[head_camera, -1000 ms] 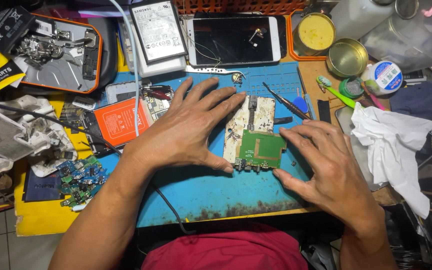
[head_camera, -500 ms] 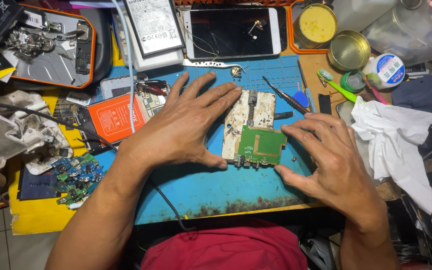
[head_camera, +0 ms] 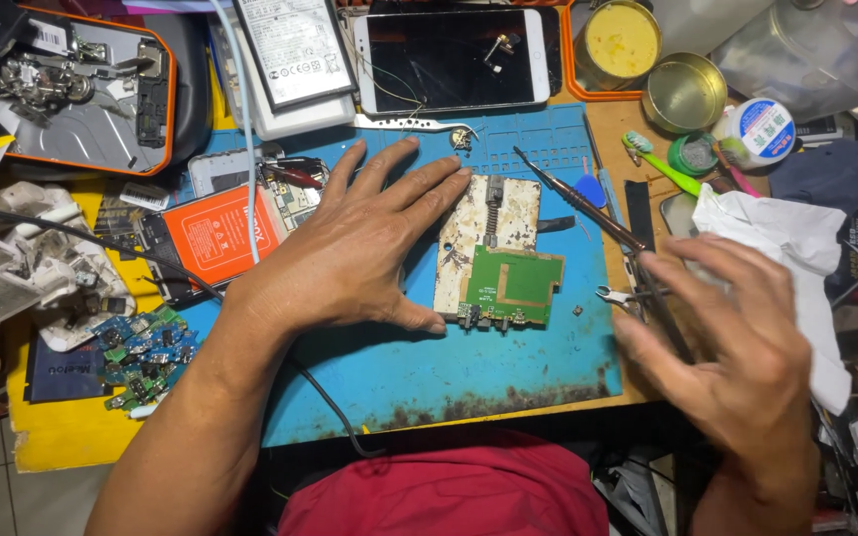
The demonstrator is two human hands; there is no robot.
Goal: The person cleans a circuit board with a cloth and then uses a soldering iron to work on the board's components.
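An opened phone body (head_camera: 497, 223) with a whitish, stained inside lies on the blue work mat (head_camera: 429, 372); a green circuit board (head_camera: 514, 285) sits at its lower end. My left hand (head_camera: 350, 253) rests flat on the mat, fingers spread, thumb tip and fingertips touching the phone body's left edge. My right hand (head_camera: 737, 347), blurred, hovers at the mat's right edge with its fingers apart, just over a pair of dark tweezers (head_camera: 662, 313) and small cutters (head_camera: 613, 295). I see nothing gripped in it.
A long metal probe (head_camera: 573, 199) lies right of the phone body. Behind are a white phone (head_camera: 449, 55), two tins (head_camera: 684, 91), a green toothbrush (head_camera: 662, 164). A white cloth (head_camera: 777, 233) lies right; an orange battery (head_camera: 215, 238) and small blue boards (head_camera: 141, 347) lie left.
My right hand has let go of the phone body's lower right corner and moved right, over the tools at the mat's edge. The left hand stays in place.
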